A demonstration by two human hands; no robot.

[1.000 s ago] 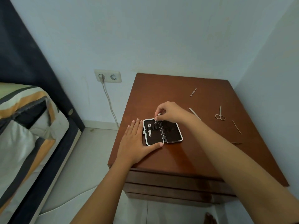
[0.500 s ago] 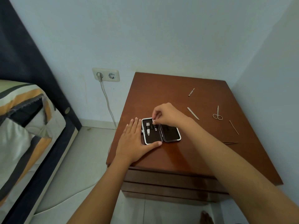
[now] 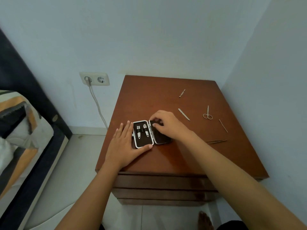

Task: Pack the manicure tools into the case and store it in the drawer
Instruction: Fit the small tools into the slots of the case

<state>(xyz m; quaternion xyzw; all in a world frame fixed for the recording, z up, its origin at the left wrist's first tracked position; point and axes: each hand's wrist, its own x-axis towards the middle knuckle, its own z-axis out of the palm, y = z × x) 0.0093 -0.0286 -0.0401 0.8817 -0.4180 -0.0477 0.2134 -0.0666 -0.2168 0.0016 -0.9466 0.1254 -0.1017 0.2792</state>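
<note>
The manicure case lies open on the brown nightstand, its left half holding two small clippers under elastic loops. My left hand lies flat against the case's left side, thumb along its near edge, steadying it. My right hand hovers over the dark right half, fingertips bent onto its top, with no tool visible in them. Loose on the top to the right are a nail file, small scissors, a short pusher, a thin stick and tweezers.
The nightstand's drawers are shut below the front edge. A wall socket with a plugged cable is at the left, beside a bed with striped bedding. A wall stands close on the right. A bare foot shows on the tiled floor.
My right hand set the small clipper it was holding into the case's left half, then moved right onto the other half. My left hand stayed in place.
</note>
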